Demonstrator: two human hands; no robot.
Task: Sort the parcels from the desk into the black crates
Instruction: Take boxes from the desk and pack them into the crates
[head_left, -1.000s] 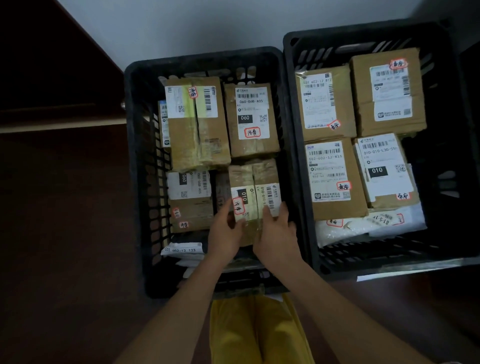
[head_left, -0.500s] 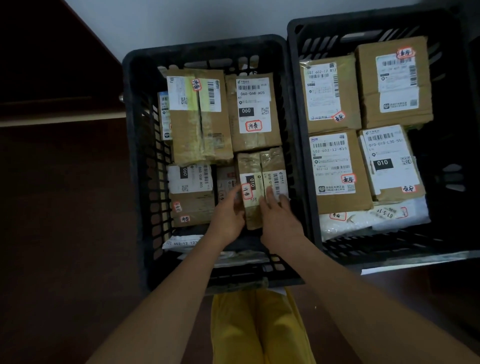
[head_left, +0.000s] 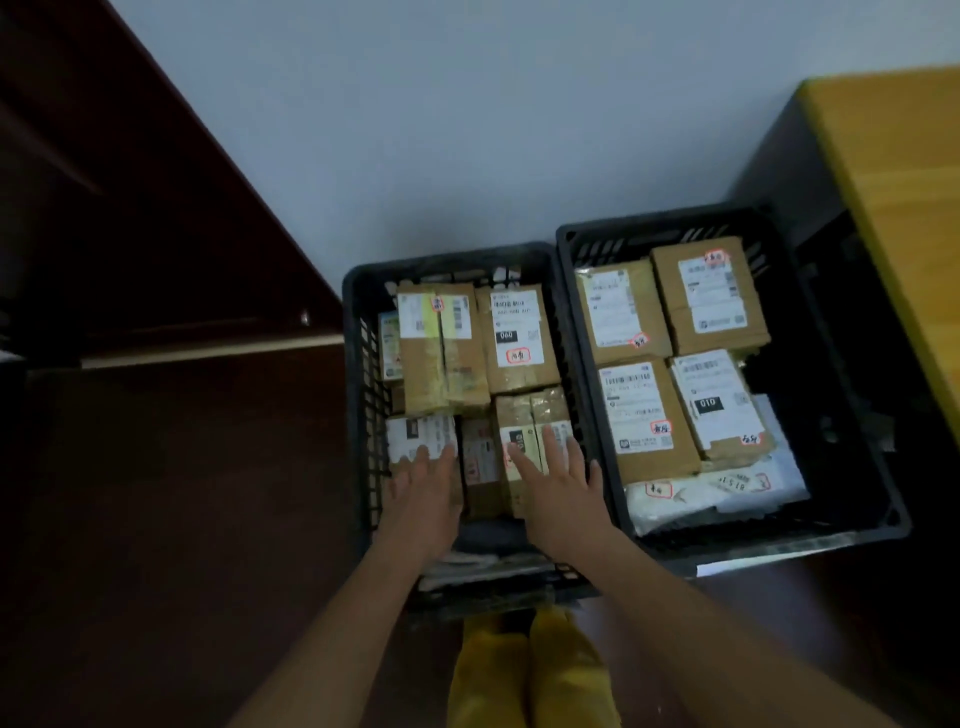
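Two black crates stand side by side on the dark floor against a pale wall, their inner walls touching. The left crate (head_left: 358, 415) is packed with taped cardboard parcels lying flat, labels up. Both hands reach into its near half. The left hand (head_left: 423, 493) lies flat with straight fingers on the white-labelled box (head_left: 421, 441) at the crate's near left. The right hand (head_left: 558, 486) is spread wide, its fingers straight and resting on the narrow taped parcel (head_left: 530, 421) at the near right, just beside the crate's right wall. Neither hand grips anything. Between the two hands sits a smaller brown box (head_left: 480, 457), lower than its neighbours. Behind them lie a tall double-labelled parcel (head_left: 441, 343) and a parcel marked 060 (head_left: 517, 338).

The right crate (head_left: 852, 457) holds four labelled boxes in two rows, one marked 010 (head_left: 714, 400), with a white plastic mailer (head_left: 711, 493) lying at their near edge. A wooden bench (head_left: 893, 197) with a yellow edge stands to the right of that crate. Yellow trousers (head_left: 530, 670) show between the forearms at the bottom of the view.
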